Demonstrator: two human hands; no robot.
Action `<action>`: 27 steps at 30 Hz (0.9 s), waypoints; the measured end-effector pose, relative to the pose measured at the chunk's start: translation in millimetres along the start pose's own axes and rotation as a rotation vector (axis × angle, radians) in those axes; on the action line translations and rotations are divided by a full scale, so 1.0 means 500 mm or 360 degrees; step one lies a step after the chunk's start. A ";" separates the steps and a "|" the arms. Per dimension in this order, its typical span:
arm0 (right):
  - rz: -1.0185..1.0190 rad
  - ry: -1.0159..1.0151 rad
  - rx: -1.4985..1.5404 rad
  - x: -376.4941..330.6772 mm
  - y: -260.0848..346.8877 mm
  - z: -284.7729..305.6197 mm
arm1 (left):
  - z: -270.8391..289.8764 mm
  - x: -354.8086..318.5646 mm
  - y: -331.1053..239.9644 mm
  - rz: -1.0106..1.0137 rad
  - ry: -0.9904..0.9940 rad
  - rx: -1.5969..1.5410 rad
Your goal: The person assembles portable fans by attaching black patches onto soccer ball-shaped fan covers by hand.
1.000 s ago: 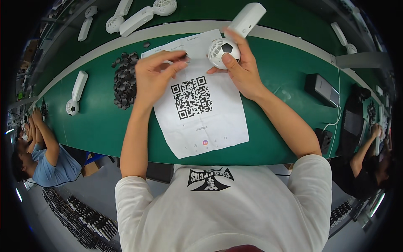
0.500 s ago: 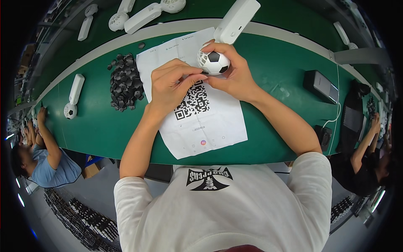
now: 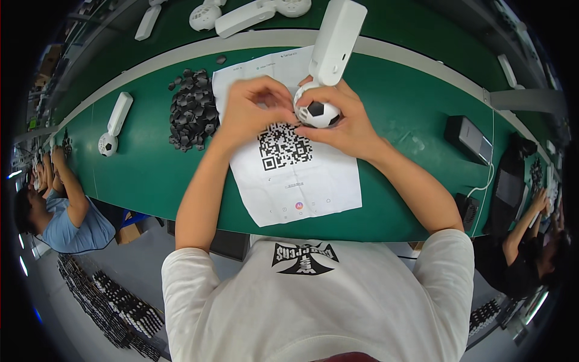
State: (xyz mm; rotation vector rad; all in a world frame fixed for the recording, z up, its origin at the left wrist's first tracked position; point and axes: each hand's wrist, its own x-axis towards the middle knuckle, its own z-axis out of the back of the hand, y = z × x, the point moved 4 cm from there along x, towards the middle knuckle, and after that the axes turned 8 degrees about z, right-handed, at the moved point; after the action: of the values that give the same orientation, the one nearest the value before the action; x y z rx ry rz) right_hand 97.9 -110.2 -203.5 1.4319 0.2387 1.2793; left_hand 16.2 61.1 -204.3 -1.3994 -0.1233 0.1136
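Note:
My right hand (image 3: 350,120) is wrapped round the ball-shaped head of a white handheld fan (image 3: 339,42). The head has black football patches and an open grille on one side, and the long handle points away from me. My left hand (image 3: 256,111) is close beside the head on its left, fingers curled and thumb stretched toward it. Motion blurs those fingertips, so whether they pinch anything is unclear. Under both hands lies a creased white paper sheet (image 3: 313,196) with a printed square code. A heap of small black patch pieces (image 3: 193,111) sits left of the sheet.
Another football fan (image 3: 119,117) lies on the green table to the left. More white fans (image 3: 247,18) rest beyond the pale ledge. On the right stand a black-and-grey box (image 3: 469,140) and a cabled black charger (image 3: 467,208). Other people work at both sides.
My left hand has drawn back slightly from the ball head, its fingers now more curled. The fan has tilted, its grille less visible and its handle nearer. The whole view has shifted a little.

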 end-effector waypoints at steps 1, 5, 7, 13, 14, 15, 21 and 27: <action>0.0056 0.0024 -0.0014 -0.001 0.002 -0.001 | 0.036 0.009 0.007 0.0014 -0.0183 -0.0308; -0.0125 -0.0113 0.0104 -0.001 0.002 0.006 | 0.190 0.039 0.000 0.0001 -0.1140 0.0699; -0.0169 -0.0197 0.0179 0.002 -0.017 0.008 | 0.218 0.046 0.019 -0.0184 -0.1043 0.1245; -0.0472 -0.0415 0.0744 0.004 -0.026 0.027 | 0.214 0.049 0.038 0.0211 -0.0923 0.1327; -0.0475 -0.0417 0.0738 0.005 -0.023 0.029 | 0.209 0.047 0.034 0.0210 -0.0920 0.1321; -0.0507 -0.0444 0.0783 0.005 -0.021 0.029 | 0.205 0.043 0.031 0.0226 -0.0966 0.1243; -0.0490 -0.0509 0.0891 0.003 -0.025 0.037 | 0.091 0.002 -0.036 -0.0332 -0.0716 0.0971; -0.0529 -0.0507 0.0986 0.000 -0.024 0.037 | -0.018 -0.009 -0.079 -0.0846 -0.0483 0.0963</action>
State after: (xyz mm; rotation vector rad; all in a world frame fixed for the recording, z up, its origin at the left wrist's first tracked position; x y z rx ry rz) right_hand 118.0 -117.0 -208.9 1.9920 0.6668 0.7114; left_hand 13.3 44.9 -166.9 -0.7050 -0.6529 -0.0779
